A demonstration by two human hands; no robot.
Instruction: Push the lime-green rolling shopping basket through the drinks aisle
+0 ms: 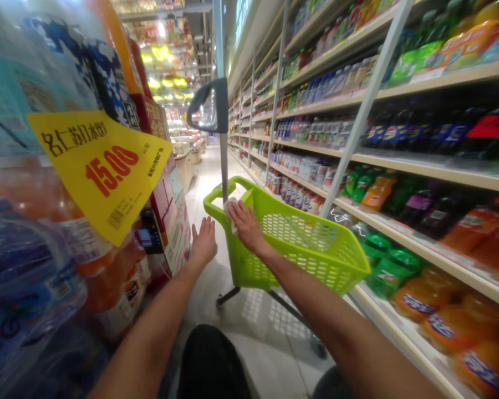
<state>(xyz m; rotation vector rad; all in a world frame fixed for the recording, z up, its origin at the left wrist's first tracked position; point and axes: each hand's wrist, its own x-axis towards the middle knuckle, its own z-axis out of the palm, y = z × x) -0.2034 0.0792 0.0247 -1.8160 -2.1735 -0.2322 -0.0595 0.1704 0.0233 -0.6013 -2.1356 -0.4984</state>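
- Fingers [240, 212] of the right hand [250, 230] are laid close together over a white cloth [230, 205], holding it against the cart; could be a tissue, can't tell from here.
- Left hand [204, 244] has nothing in it, fingers loosely curved and a bit apart, hanging just beside the cart's left end without touching it.
- Lime-green shopping cart [242, 269] is right in front, between the drink stacks and the shelving. The cloth is up at its left end, next to where the metal pole [224, 160] meets the rim. Basket walls are full of slots, and it's standing on pale floor tiles [216, 277].
- Gray loop handle [220, 105] sits on that pole, well above both hands.
- Over on the left, a yellow price sign [103, 172] showing 15.00 hangs in front of stacked bottles, with a shrink-wrapped bottle pack [20, 299] lower down.
- Right side is one long drinks shelf [424, 166]: Pepsi bottles [399, 130] partway up, green 7UP bottles [393, 271] and orange soda bottles [444, 316] on the bottom.
- Dark-clad knee [212, 360] pokes in at the bottom, between the forearms.
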